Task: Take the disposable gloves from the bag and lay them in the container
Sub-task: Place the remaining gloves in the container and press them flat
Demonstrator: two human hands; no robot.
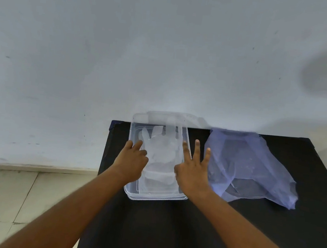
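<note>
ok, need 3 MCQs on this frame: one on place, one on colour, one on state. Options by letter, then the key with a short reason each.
1. Where does the bag lie relative to the container?
A. To its right, on the table
B. Inside it
C. On the floor

2. What colour is the bag?
A. Red
B. Pale blue-violet, see-through
C. Black

3. What state are the gloves in?
A. Worn on both hands
B. Hanging off the table edge
C. Lying flat inside the container

Key:
1 A, the bag sits on the dark tabletop right of the clear box.
2 B, the table shows through its bluish film.
3 C, glove fingers show through the container, with the left hand and right hand bare.
</note>
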